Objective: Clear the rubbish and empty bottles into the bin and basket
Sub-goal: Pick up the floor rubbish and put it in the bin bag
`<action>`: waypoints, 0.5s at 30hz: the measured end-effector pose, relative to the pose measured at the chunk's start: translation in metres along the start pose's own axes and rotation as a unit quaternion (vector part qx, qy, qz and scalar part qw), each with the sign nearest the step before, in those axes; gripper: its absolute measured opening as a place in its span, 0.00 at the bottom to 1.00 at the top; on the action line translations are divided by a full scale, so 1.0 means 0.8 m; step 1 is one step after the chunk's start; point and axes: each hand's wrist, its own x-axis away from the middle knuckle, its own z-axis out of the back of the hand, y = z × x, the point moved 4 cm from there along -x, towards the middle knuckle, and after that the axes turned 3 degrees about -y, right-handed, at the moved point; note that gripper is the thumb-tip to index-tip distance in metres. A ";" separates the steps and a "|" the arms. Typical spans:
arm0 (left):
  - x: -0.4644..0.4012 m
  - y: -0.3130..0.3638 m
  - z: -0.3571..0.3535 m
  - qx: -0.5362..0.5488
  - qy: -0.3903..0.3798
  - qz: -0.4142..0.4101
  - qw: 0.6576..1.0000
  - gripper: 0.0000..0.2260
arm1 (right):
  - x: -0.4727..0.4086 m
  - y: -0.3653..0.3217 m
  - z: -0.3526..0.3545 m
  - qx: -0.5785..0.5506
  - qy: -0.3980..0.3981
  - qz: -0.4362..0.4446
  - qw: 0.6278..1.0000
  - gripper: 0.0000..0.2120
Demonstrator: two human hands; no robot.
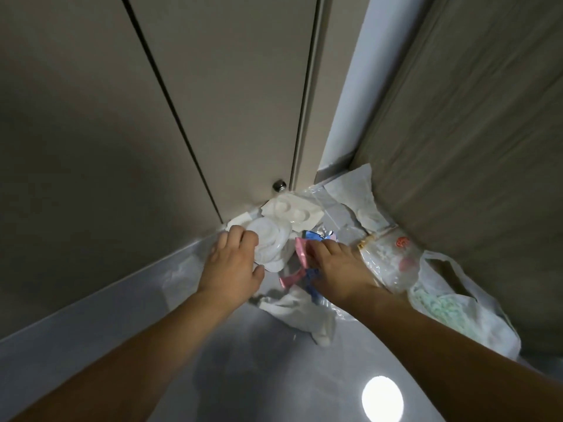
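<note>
Rubbish (307, 239) is heaped in the floor (243, 376) corner by the door. White plastic lids (271, 245) are grasped by the left hand (234, 263), pink-and-blue wrappers (301, 254) by the right hand (338, 266). Loose pieces are best gathered firmly before lifting.

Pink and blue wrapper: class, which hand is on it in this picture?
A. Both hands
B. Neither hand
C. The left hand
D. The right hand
D: the right hand lies over the pink and blue wrapper, fingers on it, while the left hand is on the white plastic lids beside it.
</note>
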 end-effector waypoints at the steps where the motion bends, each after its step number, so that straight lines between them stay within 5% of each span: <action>1: -0.004 0.000 0.000 -0.011 0.006 -0.008 1.000 0.21 | -0.005 -0.001 -0.003 0.015 0.016 0.004 1.000 0.26; 6: -0.030 0.002 -0.025 -0.025 -0.090 -0.002 0.996 0.43 | -0.012 0.007 0.012 0.034 0.108 0.018 0.993 0.13; 11: -0.035 0.007 -0.028 -0.004 -0.057 0.028 0.998 0.40 | 0.004 0.037 0.047 -0.094 0.129 -0.027 0.987 0.09; 15: -0.017 0.004 -0.010 0.114 0.006 0.108 0.988 0.40 | 0.029 0.050 0.076 -0.223 0.104 -0.027 0.969 0.07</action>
